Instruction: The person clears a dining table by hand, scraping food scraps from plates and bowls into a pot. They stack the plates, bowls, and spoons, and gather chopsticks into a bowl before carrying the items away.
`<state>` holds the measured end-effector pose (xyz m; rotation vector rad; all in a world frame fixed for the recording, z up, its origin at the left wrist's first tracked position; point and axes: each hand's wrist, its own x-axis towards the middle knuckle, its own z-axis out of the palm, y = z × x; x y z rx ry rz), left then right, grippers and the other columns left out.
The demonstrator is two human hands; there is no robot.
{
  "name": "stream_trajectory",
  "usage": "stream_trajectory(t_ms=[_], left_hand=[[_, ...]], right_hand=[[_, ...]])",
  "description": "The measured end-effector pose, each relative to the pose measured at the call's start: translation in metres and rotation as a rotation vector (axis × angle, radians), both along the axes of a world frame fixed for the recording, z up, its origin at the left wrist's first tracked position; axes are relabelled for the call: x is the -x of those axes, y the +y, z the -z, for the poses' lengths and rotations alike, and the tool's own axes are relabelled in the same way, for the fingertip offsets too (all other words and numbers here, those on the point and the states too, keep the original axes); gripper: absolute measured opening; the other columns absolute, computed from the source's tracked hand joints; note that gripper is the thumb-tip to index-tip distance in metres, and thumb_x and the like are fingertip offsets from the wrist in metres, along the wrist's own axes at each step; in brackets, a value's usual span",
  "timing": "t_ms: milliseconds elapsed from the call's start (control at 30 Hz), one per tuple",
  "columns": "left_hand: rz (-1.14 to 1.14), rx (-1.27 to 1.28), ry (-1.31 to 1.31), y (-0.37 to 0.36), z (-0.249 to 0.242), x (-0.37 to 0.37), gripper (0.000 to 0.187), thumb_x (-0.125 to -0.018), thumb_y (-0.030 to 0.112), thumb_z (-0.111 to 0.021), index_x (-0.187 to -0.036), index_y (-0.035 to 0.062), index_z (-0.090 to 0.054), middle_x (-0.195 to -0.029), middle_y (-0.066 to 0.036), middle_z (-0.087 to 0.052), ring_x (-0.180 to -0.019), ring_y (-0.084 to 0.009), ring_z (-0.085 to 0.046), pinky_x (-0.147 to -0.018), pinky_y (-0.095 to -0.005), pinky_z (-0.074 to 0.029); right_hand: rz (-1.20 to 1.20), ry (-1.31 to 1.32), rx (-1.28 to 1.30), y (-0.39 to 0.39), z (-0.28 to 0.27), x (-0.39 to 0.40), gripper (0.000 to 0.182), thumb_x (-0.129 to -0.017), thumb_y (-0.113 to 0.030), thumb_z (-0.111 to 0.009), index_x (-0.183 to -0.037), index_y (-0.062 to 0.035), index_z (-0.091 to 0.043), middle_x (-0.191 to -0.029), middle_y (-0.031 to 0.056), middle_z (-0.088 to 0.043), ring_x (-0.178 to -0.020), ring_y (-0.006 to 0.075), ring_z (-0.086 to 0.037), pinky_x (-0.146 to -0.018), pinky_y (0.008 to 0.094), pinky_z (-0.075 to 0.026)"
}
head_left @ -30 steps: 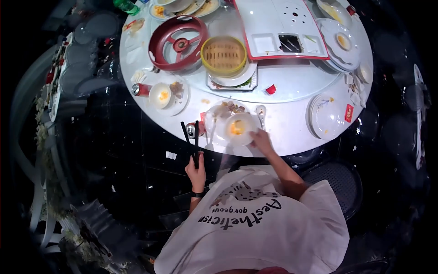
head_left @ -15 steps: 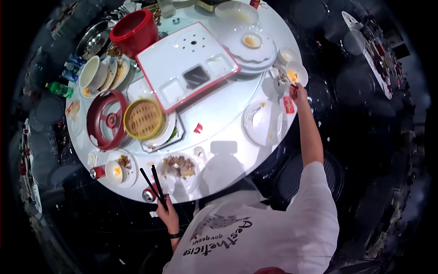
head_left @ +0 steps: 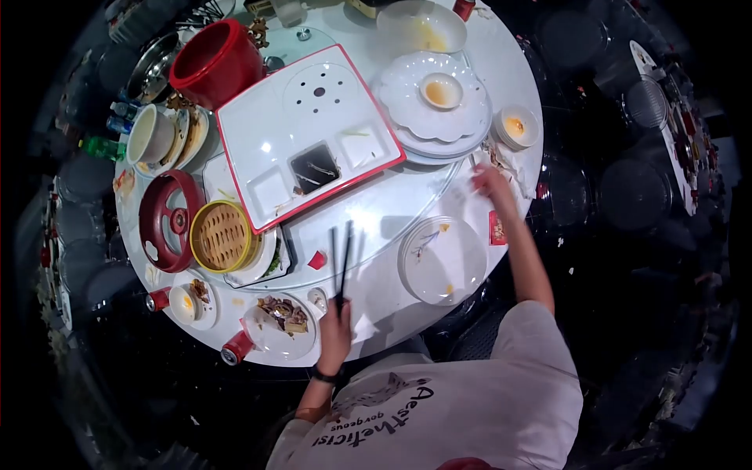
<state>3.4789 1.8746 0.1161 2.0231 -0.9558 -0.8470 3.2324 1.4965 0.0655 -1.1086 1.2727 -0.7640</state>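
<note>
Right hand [head_left: 491, 184] smeared; chopsticks [head_left: 344, 266] streaked.
Right fingers too blurred to separate; cannot tell if they grip anything. Scraps [head_left: 513, 166] beside that hand partly covered by it. Chopsticks' near ends lost inside left hand [head_left: 335, 333]. Red packet [head_left: 497, 228], bodyward of right hand: print too small to read. Beyond and left of left hand, bamboo steamer [head_left: 222, 235] hides much of white plate [head_left: 252, 270]. Far past both hands, clear jug [head_left: 290, 12] cut by top edge.
</note>
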Motion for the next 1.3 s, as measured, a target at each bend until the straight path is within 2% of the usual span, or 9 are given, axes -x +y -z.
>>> stream_trajectory(t_ms=[67,100,133,200,400,600,833,1033,1300], left_hand=[[0.156,-0.016,-0.007,-0.047,0.002,0.033,0.020,-0.093,0.013,-0.048,-0.107,-0.0020,-0.049,-0.078,-0.023,-0.060,-0.069,-0.0406,-0.060,-0.060,-0.0444,-0.046],[0.254,-0.035,-0.009,-0.068,0.003,0.053,0.021,-0.092,0.011,-0.048,-0.109,-0.0025,-0.047,-0.079,-0.025,-0.060,-0.071,-0.0427,-0.060,-0.061,-0.0466,-0.047],[0.340,-0.074,-0.008,-0.079,0.004,0.074,0.026,-0.090,0.011,-0.050,-0.111,-0.0030,-0.046,-0.084,-0.025,-0.059,-0.073,-0.0427,-0.060,-0.062,-0.0468,-0.048],[0.494,-0.053,-0.039,-0.094,0.004,0.104,0.038,-0.087,0.014,-0.054,-0.119,-0.0025,-0.043,-0.098,-0.024,-0.055,-0.082,-0.0403,-0.059,-0.067,-0.0453,-0.049],[0.731,0.121,-0.169,-0.070,-0.009,0.095,0.052,-0.085,0.023,-0.063,-0.129,0.0012,-0.045,-0.123,-0.017,-0.044,-0.104,-0.0315,-0.053,-0.085,-0.0378,-0.048],[0.408,0.028,-0.044,-0.001,-0.015,0.029,0.038,-0.085,0.014,-0.061,-0.120,0.0026,-0.052,-0.117,-0.015,-0.050,-0.095,-0.0315,-0.057,-0.081,-0.0375,-0.048],[0.113,-0.102,-0.304,0.089,-0.036,-0.017,0.031,-0.086,0.010,-0.060,-0.117,0.0060,-0.055,-0.115,-0.012,-0.053,-0.093,-0.0318,-0.060,-0.077,-0.0359,-0.050],[-0.507,-0.196,-0.436,0.191,-0.053,-0.096,0.027,-0.082,0.009,-0.060,-0.109,0.0048,-0.056,-0.102,-0.013,-0.058,-0.087,-0.0305,-0.060,-0.072,-0.0362,-0.050],[-1.057,-0.086,-0.161,0.302,0.071,-0.341,0.025,-0.079,0.002,-0.060,-0.103,0.0028,-0.052,-0.090,-0.013,-0.059,-0.072,-0.0263,-0.061,-0.059,-0.0336,-0.052]], right_hand=[[-0.504,-0.178,-0.160,0.117,-0.038,-0.036,0.049,-0.097,-0.039,-0.042,-0.134,-0.0057,-0.043,-0.117,0.0075,-0.060,-0.107,0.0181,-0.057,-0.088,0.0313,-0.046],[-0.407,-0.542,-0.589,0.157,-0.008,-0.044,0.047,-0.097,-0.036,-0.046,-0.133,-0.0063,-0.044,-0.118,0.0065,-0.060,-0.106,0.0170,-0.056,-0.090,0.0313,-0.044],[-0.552,-0.361,-0.322,0.185,-0.075,-0.059,0.042,-0.096,-0.034,-0.049,-0.125,-0.0050,-0.052,-0.117,0.0074,-0.061,-0.108,0.0169,-0.056,-0.093,0.0312,-0.042],[-0.173,-0.452,-0.479,0.194,-0.065,-0.059,0.034,-0.096,-0.030,-0.047,-0.087,-0.0009,-0.059,-0.102,0.0160,-0.065,-0.098,0.0205,-0.062,-0.083,0.0321,-0.049],[-0.137,0.702,0.155,0.078,0.023,0.068,0.033,-0.091,-0.033,-0.053,-0.085,-0.0010,-0.053,-0.064,0.0157,-0.060,-0.057,0.0291,-0.062,-0.055,0.0369,-0.048],[-0.321,0.918,0.203,0.046,0.097,0.053,0.028,-0.083,-0.018,-0.052,-0.098,0.0052,-0.046,-0.087,0.0318,-0.060,-0.084,0.0472,-0.059,-0.074,0.0504,-0.047],[-0.557,1.020,0.401,0.058,0.056,0.009,0.029,-0.079,-0.022,-0.063,-0.092,0.0024,-0.054,-0.085,0.0231,-0.062,-0.079,0.0402,-0.060,-0.071,0.0450,-0.048],[-0.583,1.015,0.531,0.068,0.051,0.004,0.033,-0.081,-0.030,-0.067,-0.088,0.0007,-0.058,-0.084,0.0203,-0.062,-0.079,0.0378,-0.059,-0.071,0.0437,-0.047],[-0.515,1.272,0.734,0.084,0.031,-0.022,0.036,-0.082,-0.028,-0.065,-0.100,0.0023,-0.057,-0.096,0.0227,-0.058,-0.090,0.0419,-0.054,-0.079,0.0478,-0.044]])
